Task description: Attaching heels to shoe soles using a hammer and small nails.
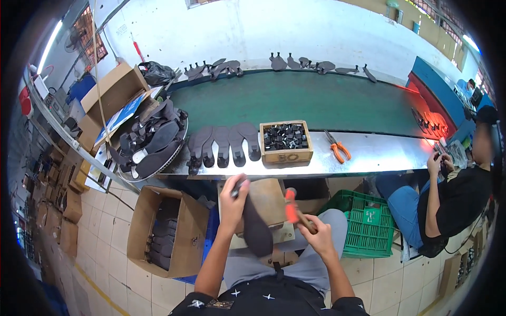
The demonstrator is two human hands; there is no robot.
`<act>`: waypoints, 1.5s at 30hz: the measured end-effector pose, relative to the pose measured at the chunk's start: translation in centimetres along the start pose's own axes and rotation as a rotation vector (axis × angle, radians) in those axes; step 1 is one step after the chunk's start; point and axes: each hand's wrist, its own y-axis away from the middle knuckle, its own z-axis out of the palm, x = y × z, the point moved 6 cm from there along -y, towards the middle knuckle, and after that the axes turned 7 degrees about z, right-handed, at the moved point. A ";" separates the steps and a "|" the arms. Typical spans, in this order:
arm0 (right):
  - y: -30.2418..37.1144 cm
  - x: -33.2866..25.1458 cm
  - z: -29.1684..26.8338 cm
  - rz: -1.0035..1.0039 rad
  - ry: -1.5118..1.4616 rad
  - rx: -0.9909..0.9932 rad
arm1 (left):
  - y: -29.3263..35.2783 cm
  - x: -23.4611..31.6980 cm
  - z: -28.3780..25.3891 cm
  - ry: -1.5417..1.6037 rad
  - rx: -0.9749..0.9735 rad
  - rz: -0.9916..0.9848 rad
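Beside the conveyor, left hand point(232, 203) fingers pinch a dark sole point(256, 227); right hand point(318, 237) fingers grip a hammer point(293, 210).

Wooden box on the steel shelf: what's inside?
The wooden box holds a heap of small black pieces, filling it near the rim. Their exact kind is too small to tell, and anything beneath the top layer is covered.

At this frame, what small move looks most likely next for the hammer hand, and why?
Probably a short downward tap: the right hand holds the hammer raised just beside the dark sole, which the left hand steadies on the wooden block.
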 end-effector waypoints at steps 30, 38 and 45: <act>5.0 -1.1 -7.4 0.140 -0.606 0.177 | -6.7 10.9 9.4 0.422 -0.267 0.012; 0.8 -13.0 -6.8 -0.142 -0.784 0.004 | 0.9 15.4 6.2 0.760 -0.262 -0.086; 1.5 -14.7 -4.6 -0.094 -0.809 -0.087 | 1.9 16.2 2.8 0.541 -0.180 0.148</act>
